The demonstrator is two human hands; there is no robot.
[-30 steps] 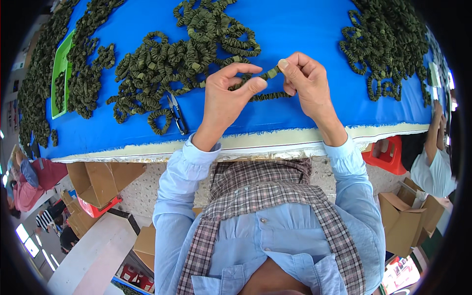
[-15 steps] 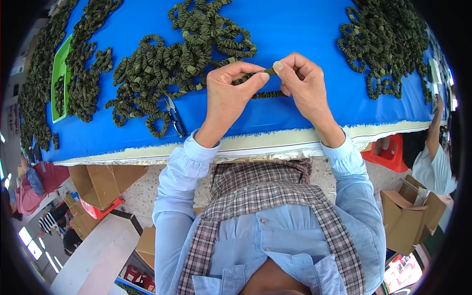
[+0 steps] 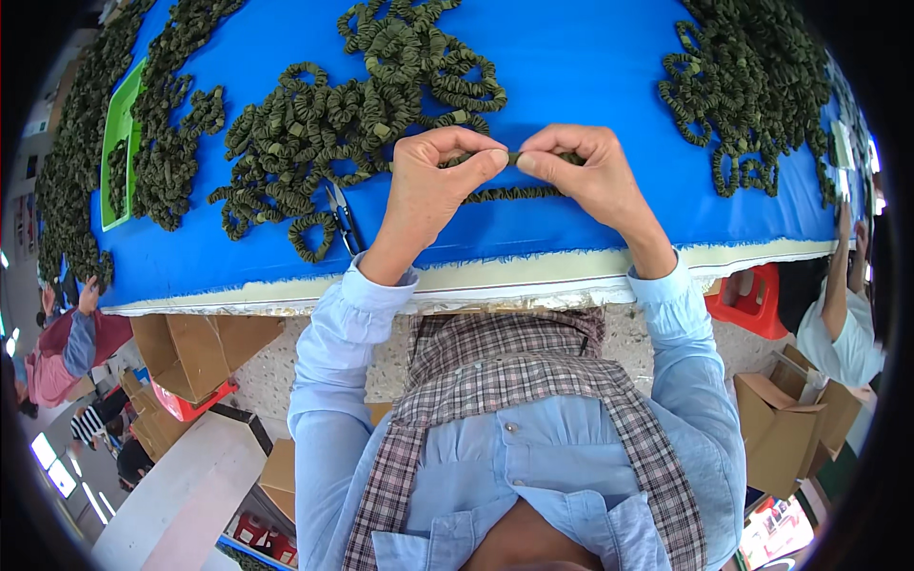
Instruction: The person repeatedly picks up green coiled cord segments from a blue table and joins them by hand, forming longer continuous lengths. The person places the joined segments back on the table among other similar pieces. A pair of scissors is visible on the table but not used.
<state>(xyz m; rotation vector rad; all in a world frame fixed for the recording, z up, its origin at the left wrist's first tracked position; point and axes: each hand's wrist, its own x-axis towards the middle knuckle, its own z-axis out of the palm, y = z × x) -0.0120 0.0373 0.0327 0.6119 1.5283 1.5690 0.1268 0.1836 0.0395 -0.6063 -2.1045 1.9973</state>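
green elastic band (image 3: 512, 158), lying left-right, pinched between both hands (image 3: 514, 181)

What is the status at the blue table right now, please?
Left hand and right hand both pinching one olive ruffled band. Band pile and scissors beside left hand. Nothing blocking.

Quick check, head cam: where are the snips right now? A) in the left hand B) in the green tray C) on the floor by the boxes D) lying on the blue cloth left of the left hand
D: the snips lie flat on the blue cloth, just left of the left hand, which pinches a green ruffled band together with the right hand.
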